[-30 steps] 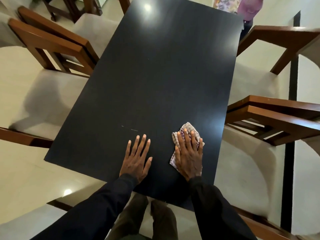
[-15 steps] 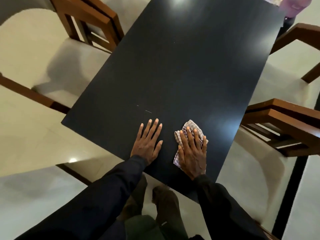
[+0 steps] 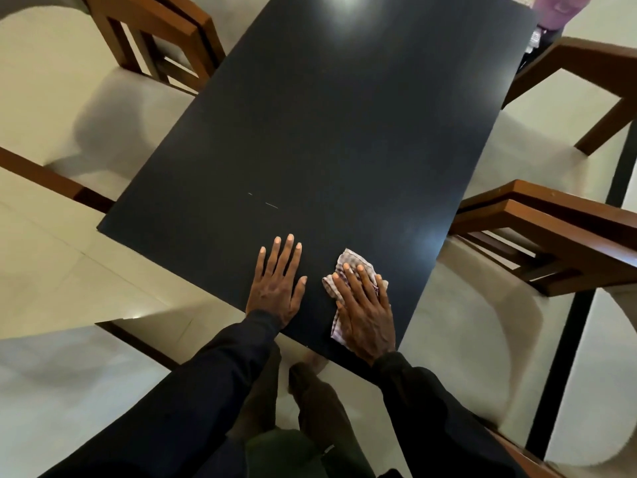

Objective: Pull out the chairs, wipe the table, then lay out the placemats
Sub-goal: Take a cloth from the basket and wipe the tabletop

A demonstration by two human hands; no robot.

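While brown wooden chairs (image 3: 551,229) are standing pulled out, the flat right hand (image 3: 365,312) is pressing a small checked cloth (image 3: 350,262) on the black rectangular table (image 3: 327,132), lower centre, and no placemats are showing.

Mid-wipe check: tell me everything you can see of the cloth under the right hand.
The cloth is a small, thin rag, white with a fine reddish-purple check, seemingly woven cotton. It lies crumpled and loosely folded on the dark table, close to the near edge and right corner. The right hand presses flat on it with straight fingers, covering its middle; cloth shows beyond the fingertips and beside the thumb. The left hand lies flat beside it, not touching.
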